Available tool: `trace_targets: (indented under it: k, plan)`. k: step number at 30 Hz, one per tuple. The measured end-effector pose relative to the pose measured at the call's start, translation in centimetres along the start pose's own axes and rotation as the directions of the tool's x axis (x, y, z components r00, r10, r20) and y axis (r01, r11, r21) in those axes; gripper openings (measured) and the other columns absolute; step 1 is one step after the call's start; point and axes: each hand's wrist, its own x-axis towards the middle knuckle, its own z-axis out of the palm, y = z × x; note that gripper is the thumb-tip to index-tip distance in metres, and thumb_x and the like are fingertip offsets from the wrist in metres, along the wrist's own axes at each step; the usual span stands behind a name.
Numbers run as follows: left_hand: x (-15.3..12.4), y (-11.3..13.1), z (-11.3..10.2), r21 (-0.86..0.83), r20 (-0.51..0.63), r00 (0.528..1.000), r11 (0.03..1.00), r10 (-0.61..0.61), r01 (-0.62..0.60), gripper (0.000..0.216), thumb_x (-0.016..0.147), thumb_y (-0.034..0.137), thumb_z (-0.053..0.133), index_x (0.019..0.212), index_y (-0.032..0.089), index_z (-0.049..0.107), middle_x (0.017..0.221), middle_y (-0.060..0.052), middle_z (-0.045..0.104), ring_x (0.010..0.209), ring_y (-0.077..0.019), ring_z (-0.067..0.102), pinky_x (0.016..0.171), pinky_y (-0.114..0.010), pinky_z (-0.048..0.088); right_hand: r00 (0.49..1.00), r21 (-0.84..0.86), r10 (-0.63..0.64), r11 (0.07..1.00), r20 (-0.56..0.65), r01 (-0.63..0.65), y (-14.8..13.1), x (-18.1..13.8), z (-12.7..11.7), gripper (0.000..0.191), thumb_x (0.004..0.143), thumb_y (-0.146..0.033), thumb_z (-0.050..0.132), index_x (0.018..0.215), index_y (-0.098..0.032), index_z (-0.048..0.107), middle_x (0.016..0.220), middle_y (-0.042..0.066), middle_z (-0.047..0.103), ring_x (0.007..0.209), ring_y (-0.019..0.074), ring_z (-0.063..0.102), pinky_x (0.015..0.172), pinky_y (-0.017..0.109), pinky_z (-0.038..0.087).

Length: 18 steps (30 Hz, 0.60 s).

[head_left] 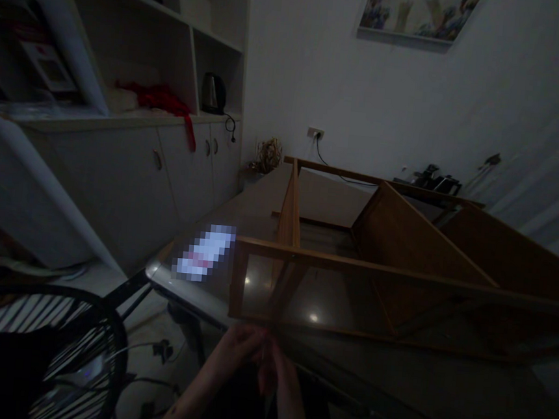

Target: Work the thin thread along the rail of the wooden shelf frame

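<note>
The room is dim. My left hand [235, 349] and my right hand [278, 369] meet low in the picture, just in front of the near edge of a glossy table [260, 201]. Their fingers are curled and pinched together around something small that I cannot make out. A wooden shelf frame [386, 271] with slanted dividers lies on its side on the table, right beyond my hands. A blurred light-coloured flat object [204, 253] lies on the table to the left of the frame.
A black wire fan guard [77, 342] stands at the lower left, with cables on the floor. White cabinets and shelves [131, 170] line the left wall, holding a kettle [213, 93] and red cloth [164, 100]. A wall socket [315, 133] and a picture [417, 11] are on the far wall.
</note>
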Motion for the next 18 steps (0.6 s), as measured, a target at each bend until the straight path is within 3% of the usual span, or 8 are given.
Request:
trace_targets:
  k: [8, 13, 18]
  plan:
    - [-0.2, 0.4, 0.1, 0.018, -0.013, 1.000, 1.000, -0.006, 0.007, 0.047, 0.071, 0.056, 0.064, 0.076, 0.009, 0.070, 0.052, 0.002, 0.050, 0.049, -0.0081, 0.040, 0.048, -0.019, 0.029, 0.995, -0.027, -0.089, 0.996, 0.042, 0.090, -1.3, -0.8, 0.2, 0.057, 0.066, -0.073, 0.055, 0.058, -0.016, 0.056, 0.043, -0.008, 0.034, 0.041, 0.0060, 0.028, 0.041, 0.021, 0.022]
    - [-0.1, 0.5, 0.1, 0.049, -0.035, 0.999, 0.999, -0.002, 0.004, 0.047, 0.068, 0.056, 0.067, 0.072, 0.009, 0.070, 0.058, 0.000, 0.057, 0.054, -0.0097, 0.044, 0.052, -0.020, 0.033, 0.996, -0.039, -0.091, 0.995, -0.013, 0.091, -1.1, -0.7, 0.1, 0.057, 0.062, -0.073, 0.059, 0.059, -0.016, 0.059, 0.043, -0.008, 0.036, 0.040, 0.0060, 0.029, 0.040, 0.021, 0.023]
    - [-0.2, 0.8, 0.3, 0.061, -0.031, 0.999, 0.998, -0.014, 0.016, 0.046, 0.067, 0.056, 0.068, 0.067, 0.010, 0.068, 0.052, 0.002, 0.053, 0.049, -0.0079, 0.039, 0.048, -0.020, 0.028, 0.995, -0.028, -0.092, 0.995, -0.023, 0.092, -1.0, -0.6, 0.1, 0.057, 0.061, -0.072, 0.061, 0.060, -0.016, 0.061, 0.042, -0.008, 0.035, 0.040, 0.0060, 0.029, 0.040, 0.020, 0.023]
